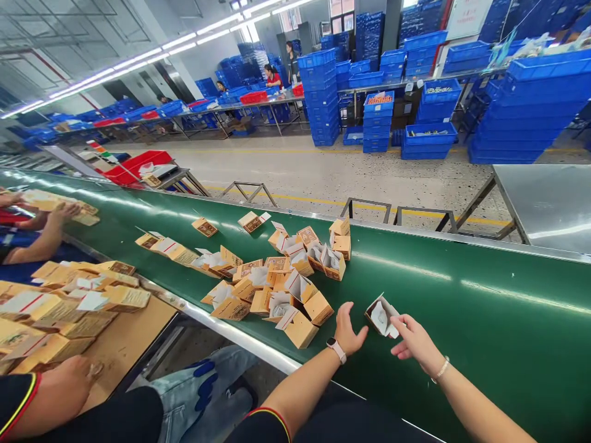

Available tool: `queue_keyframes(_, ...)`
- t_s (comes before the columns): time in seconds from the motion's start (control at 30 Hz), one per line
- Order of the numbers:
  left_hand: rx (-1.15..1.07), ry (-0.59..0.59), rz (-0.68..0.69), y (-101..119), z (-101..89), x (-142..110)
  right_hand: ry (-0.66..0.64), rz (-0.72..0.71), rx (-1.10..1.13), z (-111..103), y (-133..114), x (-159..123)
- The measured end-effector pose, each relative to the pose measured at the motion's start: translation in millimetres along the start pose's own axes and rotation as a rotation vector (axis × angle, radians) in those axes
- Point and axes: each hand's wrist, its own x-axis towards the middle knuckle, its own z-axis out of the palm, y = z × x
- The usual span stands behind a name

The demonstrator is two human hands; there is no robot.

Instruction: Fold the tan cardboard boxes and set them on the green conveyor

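A small tan carton (381, 316) with its white flaps open lies on the green conveyor belt (462, 320), right between my two hands. My left hand (347, 331), with a watch on the wrist, hovers just left of the carton, its fingers spread and holding nothing. My right hand (412, 340), with a bracelet on the wrist, is just right of the carton. Its thumb touches the white flap and its fingers are loosely curled, not gripping.
A heap of several similar open cartons (286, 280) lies on the belt to my left. A co-worker's arm (60, 384) rests on a wooden bench stacked with cartons (69, 301). Another person's hands (55, 215) work farther up. Blue crates (323, 98) and steel tables stand beyond.
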Motion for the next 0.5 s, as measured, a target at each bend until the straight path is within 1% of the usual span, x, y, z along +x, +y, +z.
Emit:
queue_keyframes(0.03, 0.009, -0.030, 0.072, -2.4, 3.7, -5.9, 0.022, -0.084, 0.042, -6.2, 11.4, 0.9)
queue_keyframes(0.1, 0.029, -0.102, 0.197, -3.5, 15.0, -15.6, 0.150, -0.326, 0.070, -22.1, 34.0, 12.0)
queue_keyframes(0.13, 0.042, -0.129, 0.234, -2.0, 22.3, -18.2, 0.209, -0.462, 0.032, -29.8, 43.5, 21.9)
queue_keyframes(0.17, 0.058, -0.154, 0.258, 0.4, 30.3, -18.9, 0.235, -0.598, -0.044, -36.4, 51.4, 33.4)
queue_keyframes(0.2, 0.078, -0.181, 0.273, 3.5, 38.1, -17.7, 0.220, -0.720, -0.152, -41.2, 57.8, 45.5)
queue_keyframes(0.27, 0.133, -0.232, 0.280, 9.2, 49.9, -10.8, 0.125, -0.901, -0.398, -45.7, 67.4, 66.2)
queue_keyframes(0.3, 0.168, -0.249, 0.275, 11.0, 52.6, -5.8, 0.088, -0.956, -0.509, -46.1, 71.8, 72.9)
queue_keyframes(0.37, 0.235, -0.263, 0.266, 11.9, 49.8, 5.6, 0.085, -1.015, -0.682, -45.3, 81.2, 78.0)
queue_keyframes(0.43, 0.260, -0.284, 0.300, 11.1, 38.5, 18.0, 0.127, -1.051, -0.795, -44.9, 90.6, 75.2)
queue_keyframes(0.5, 0.238, -0.326, 0.376, 12.4, 24.6, 31.4, 0.148, -1.077, -0.851, -46.0, 96.0, 71.4)
